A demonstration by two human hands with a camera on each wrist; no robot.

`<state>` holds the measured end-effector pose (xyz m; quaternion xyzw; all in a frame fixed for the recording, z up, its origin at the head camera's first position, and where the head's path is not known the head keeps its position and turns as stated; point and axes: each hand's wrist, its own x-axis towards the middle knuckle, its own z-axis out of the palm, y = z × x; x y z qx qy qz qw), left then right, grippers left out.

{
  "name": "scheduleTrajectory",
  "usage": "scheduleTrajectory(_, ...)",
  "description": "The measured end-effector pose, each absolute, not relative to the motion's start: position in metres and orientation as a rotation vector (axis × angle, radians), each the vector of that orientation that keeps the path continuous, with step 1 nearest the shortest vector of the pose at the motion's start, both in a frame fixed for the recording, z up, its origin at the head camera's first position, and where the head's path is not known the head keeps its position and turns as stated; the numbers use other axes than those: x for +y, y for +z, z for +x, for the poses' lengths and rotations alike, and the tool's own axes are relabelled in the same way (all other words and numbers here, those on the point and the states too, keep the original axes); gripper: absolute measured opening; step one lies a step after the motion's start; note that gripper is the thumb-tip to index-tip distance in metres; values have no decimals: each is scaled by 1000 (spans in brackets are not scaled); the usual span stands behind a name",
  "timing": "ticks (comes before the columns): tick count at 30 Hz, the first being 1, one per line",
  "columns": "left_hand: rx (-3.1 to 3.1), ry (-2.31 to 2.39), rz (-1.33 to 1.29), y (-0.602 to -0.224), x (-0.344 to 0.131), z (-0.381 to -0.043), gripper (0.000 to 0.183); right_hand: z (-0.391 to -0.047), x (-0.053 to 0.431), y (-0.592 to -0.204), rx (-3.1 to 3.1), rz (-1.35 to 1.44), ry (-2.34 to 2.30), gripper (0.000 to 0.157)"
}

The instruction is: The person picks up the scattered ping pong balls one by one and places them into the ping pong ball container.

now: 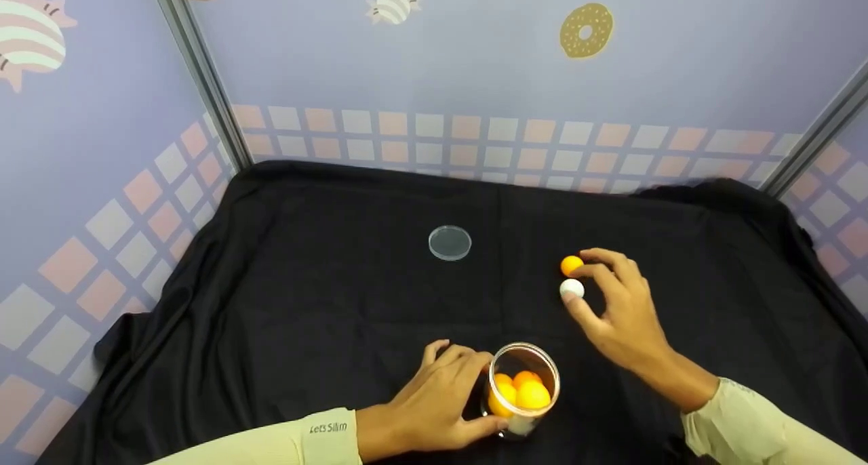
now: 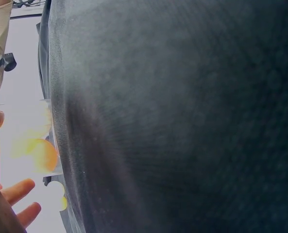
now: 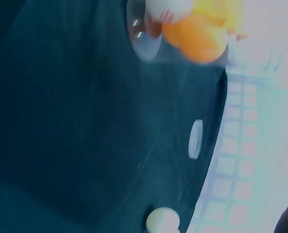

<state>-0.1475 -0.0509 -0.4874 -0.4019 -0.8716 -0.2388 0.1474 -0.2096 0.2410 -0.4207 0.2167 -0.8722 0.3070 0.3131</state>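
A clear jar without a lid stands near the front, with several orange balls inside. A white ball lies low in it, seen in the right wrist view. My left hand holds the jar from its left side, thumb in front and fingers behind. On the cloth to the right are a loose white ball and an orange ball just behind it. Over these two reaches my right hand, thumb and fingers spread; its fingertips overlap both balls in the head view, while the right wrist view shows them apart from the white ball.
A round clear lid lies farther back on the black cloth, which covers the table. Patterned panels with metal posts enclose its back and sides. Folds of cloth bunch up at the left edge.
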Motion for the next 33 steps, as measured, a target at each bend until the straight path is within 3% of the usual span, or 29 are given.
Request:
scheduleTrajectory(7,-2513,-685,-1161,-488,-52,-148,67,-232,260,-435,-2385,406,752,25)
scheduleTrajectory(33,-2501,-679,-1160,-490,-52,-148,66,-267,285,-484,-2707,218,566,59)
